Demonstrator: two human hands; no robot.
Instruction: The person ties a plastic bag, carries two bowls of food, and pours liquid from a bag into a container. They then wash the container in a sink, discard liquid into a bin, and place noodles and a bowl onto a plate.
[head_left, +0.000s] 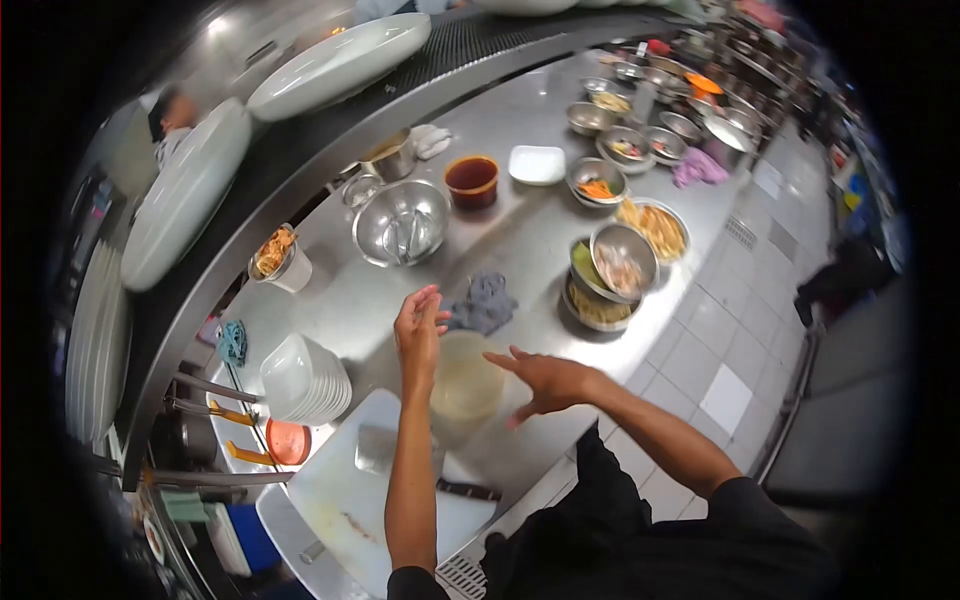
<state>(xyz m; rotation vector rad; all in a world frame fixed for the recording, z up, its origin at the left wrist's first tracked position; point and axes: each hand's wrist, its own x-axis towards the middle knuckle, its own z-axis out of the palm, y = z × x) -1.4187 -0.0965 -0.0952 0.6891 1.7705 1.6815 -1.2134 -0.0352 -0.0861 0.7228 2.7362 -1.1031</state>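
My left hand [418, 325] is raised at the left side of a pale translucent round tub [468, 378], its fingers loosely bent and apart with nothing in them. At the tub's right side my right hand [548, 384] is open, index finger stretched toward the rim and thumb spread downward. Whether either hand touches the tub cannot be made out. A crumpled grey cloth [485, 303] lies just behind the tub. Nearer me, a white cutting board [350, 510] carries a knife with a dark handle [468, 490]; my left forearm hides part of it.
Stacked white dishes [303, 385] stand at left. Behind are a steel bowl [402, 222] with utensils, a brown tub of dark liquid [472, 182] and a white dish [537, 165]. Bowls of food [622, 262] line the right edge. A shelf [300, 160] with plates overhangs the left.
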